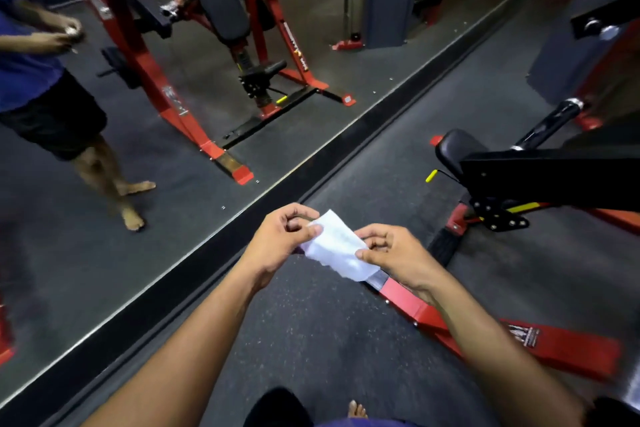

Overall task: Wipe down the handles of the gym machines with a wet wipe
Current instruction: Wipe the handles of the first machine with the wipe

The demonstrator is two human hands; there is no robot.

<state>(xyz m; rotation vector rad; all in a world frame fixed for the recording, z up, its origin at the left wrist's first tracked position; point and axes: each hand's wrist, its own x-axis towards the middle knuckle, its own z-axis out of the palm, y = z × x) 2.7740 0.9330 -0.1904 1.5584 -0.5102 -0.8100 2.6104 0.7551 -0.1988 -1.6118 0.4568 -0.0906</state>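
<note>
Left hand (282, 239) and right hand (391, 253) pinching white wet wipe (341, 248) — red machine frame (450, 319) beneath

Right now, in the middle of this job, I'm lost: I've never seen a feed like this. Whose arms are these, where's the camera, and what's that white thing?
There is one picture, from a wide-angle camera worn on the person's head, looking forward and down, so the two bare arms rising from the bottom edge are the wearer's own. The left hand and the right hand hold a white wet wipe between them, each pinching an edge with thumb and fingers, above the dark speckled floor. No handle is being wiped at this moment. To the right stands a red-framed gym machine with a black padded seat. The upper left is a wall mirror: the figure in blue there appears to be the wearer's reflection, holding something white too.
</note>
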